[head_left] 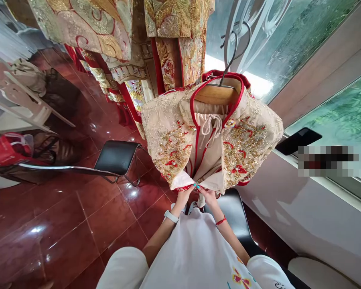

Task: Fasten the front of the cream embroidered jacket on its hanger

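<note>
A cream embroidered jacket (171,140) with red piping and gold and red beadwork hangs in front of me on a wooden hanger (217,94). The hanger's dark metal hook (230,52) rises towards the upper right. Both my hands reach up to the jacket's lower front edges. My left hand (184,197), with a white band at the wrist, pinches the left front corner. My right hand (209,197), with a red cord at the wrist, pinches the other front edge. The two hands nearly touch, and the fingertips are partly hidden by the fabric.
Several embroidered gold and red garments (168,36) hang behind the jacket. A black chair seat (117,157) stands to the left on polished red floor tiles (108,216). A black phone (297,141) lies on the window ledge to the right. A red bag (6,152) sits far left.
</note>
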Tool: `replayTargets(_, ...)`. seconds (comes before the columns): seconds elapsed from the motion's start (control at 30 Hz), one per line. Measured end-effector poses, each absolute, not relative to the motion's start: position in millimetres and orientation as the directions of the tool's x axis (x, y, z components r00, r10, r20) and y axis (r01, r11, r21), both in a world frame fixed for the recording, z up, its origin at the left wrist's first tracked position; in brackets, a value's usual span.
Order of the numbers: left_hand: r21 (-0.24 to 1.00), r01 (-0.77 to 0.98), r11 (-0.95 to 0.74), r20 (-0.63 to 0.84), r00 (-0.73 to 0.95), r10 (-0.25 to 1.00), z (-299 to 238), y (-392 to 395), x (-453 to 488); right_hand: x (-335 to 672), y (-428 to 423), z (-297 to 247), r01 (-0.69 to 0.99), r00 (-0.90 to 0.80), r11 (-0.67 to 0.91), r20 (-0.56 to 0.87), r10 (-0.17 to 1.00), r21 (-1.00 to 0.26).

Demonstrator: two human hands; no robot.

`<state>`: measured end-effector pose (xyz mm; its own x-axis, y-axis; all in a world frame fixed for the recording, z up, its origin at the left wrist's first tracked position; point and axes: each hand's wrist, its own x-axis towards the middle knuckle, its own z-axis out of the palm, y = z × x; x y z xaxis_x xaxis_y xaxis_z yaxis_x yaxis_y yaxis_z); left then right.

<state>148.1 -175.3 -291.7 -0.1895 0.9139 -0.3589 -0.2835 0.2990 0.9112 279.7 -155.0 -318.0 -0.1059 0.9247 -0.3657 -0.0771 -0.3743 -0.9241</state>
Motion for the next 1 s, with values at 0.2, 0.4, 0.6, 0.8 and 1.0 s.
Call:
replayTargets(0.2,0.894,-0.373,0.250,-0.354,-0.244,0.903,-293,-178,154,282,-159,-312,0.011,-0.118,-0.324,-0.323,0.939,-0.946)
replayTargets(0.4,0.910,-0.320,0.264,-0.341,-0.215,0.915,-303,-176,156,297,-154,-305,0.142,-0.150,-0.245,-0.265,0.952,-0.959)
replayTargets(0.6,0.923,-0.293,0.251,-0.320,-0.219,0.922,-302,-174,153,292,-157,-294,-0.003,-0.177,-0.312,-0.306,0.935,-0.950)
replayTargets(0.8,0.902,-0.275,0.334,-0.391,-0.190,0.901,-301,-172,154,279,-161,-290,-0.123,-0.068,-0.330,-0.323,0.944,-0.936)
replayTargets(1.0,0.870,-0.391,0.299,-0.414,-0.253,0.874,-302,-172,165,289,-148,-302,0.027,-0.137,-0.277,-0.278,0.951,-0.960)
